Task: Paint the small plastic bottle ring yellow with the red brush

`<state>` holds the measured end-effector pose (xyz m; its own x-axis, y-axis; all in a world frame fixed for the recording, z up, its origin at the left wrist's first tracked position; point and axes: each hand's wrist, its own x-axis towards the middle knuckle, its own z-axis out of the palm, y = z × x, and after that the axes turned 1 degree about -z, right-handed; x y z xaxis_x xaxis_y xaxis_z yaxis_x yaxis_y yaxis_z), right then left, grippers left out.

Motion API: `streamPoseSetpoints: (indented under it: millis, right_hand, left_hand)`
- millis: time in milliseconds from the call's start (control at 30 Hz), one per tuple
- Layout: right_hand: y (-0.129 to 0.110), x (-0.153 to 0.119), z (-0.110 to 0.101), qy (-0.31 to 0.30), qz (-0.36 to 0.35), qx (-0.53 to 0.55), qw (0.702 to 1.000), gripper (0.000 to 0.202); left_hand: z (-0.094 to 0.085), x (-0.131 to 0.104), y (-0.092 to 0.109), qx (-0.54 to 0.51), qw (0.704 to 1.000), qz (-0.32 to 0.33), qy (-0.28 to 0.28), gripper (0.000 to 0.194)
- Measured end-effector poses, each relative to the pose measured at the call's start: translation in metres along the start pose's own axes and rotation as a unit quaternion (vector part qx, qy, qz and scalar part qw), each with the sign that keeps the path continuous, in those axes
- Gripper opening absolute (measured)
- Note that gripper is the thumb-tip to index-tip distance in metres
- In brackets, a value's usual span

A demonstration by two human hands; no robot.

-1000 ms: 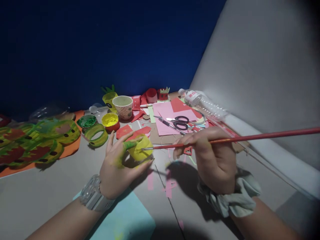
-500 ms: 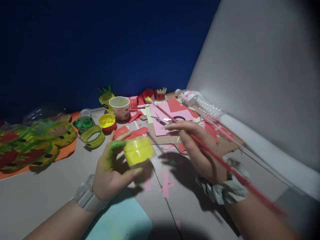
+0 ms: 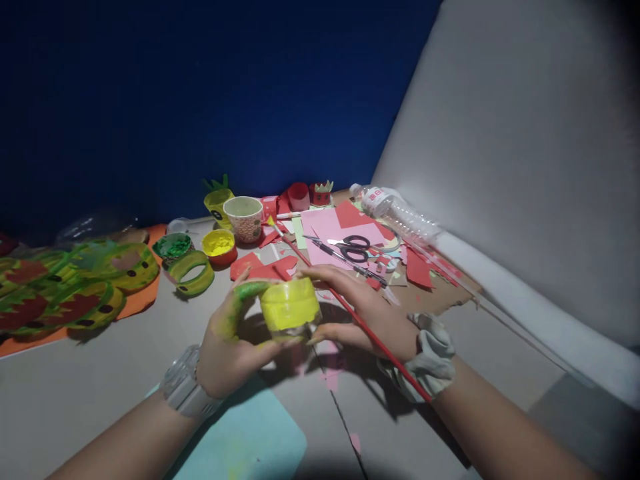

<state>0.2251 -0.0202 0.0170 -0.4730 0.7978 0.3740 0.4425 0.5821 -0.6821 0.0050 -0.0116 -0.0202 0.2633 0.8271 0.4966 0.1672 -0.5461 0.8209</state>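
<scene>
A paper ring (image 3: 290,307) painted bright yellow, with a bare patchy strip along its lower edge, is held above the table between both hands. My left hand (image 3: 233,340), smeared green and yellow on the index finger, grips it from the left. From the right, the fingers of my right hand (image 3: 367,310) reach to its side. A paintbrush (image 3: 367,330) with a red handle also sits in my right hand, its yellow-tipped bristles pointing away. Beyond the hands stand a cup of yellow paint (image 3: 219,245) and a cup of green paint (image 3: 173,247).
Painted green-and-yellow rings (image 3: 97,307) crowd the left on orange paper. A patterned paper cup (image 3: 243,217), scissors (image 3: 355,247), a pen (image 3: 345,257) and paper scraps lie at the back. A plastic bottle (image 3: 395,210) rests back right; a light-blue sheet (image 3: 250,433) is in front.
My right hand has moved left and its fingers have come to the yellow ring, with the brush swinging along. The left hand has shifted slightly right with the ring.
</scene>
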Motion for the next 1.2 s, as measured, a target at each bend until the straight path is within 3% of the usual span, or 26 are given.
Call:
streamPoseSetpoints:
  millis: [67,133,233,300,467,700,900,1000,1100,1200]
  right_hand:
    - [-0.001,0.0,-0.003,0.03,0.031,0.02,0.999,0.062]
    - [-0.003,0.001,-0.007,0.125,0.073,0.057,0.988,0.044]
    - [-0.007,0.002,-0.015,0.274,0.078,0.178,0.942,0.025]
    - [-0.009,0.002,-0.019,0.31,0.045,0.26,0.913,0.027]
    - [-0.018,0.002,-0.014,0.286,-0.015,0.313,0.906,0.026]
    - [-0.019,-0.003,0.005,0.253,0.008,0.246,0.936,0.02]
    - [-0.017,-0.002,-0.003,0.343,0.029,0.199,0.917,0.022]
    - [-0.021,-0.001,-0.002,0.324,0.007,0.248,0.913,0.021]
    - [-0.021,-0.002,0.001,0.29,0.007,0.214,0.933,0.017]
    - [-0.017,-0.003,0.0,0.324,0.038,0.159,0.932,0.019]
  left_hand:
    - [0.0,-0.001,-0.002,0.042,0.998,-0.022,0.037,0.051]
    - [-0.001,0.0,-0.002,0.083,0.994,-0.034,0.063,0.05]
    - [-0.004,0.003,0.0,0.179,0.981,-0.002,0.071,0.048]
    - [-0.005,0.006,0.002,0.239,0.968,0.029,0.068,0.047]
    - [-0.005,0.009,0.004,0.29,0.954,0.049,0.05,0.047]
    - [-0.002,0.009,0.006,0.318,0.946,0.048,0.031,0.045]
    - [-0.002,0.011,0.005,0.336,0.94,0.049,0.034,0.04]
    - [-0.001,0.011,0.004,0.345,0.937,0.055,0.029,0.04]
    - [0.0,0.011,0.003,0.346,0.935,0.068,0.024,0.041]
    - [0.0,0.012,0.002,0.343,0.937,0.058,0.033,0.041]
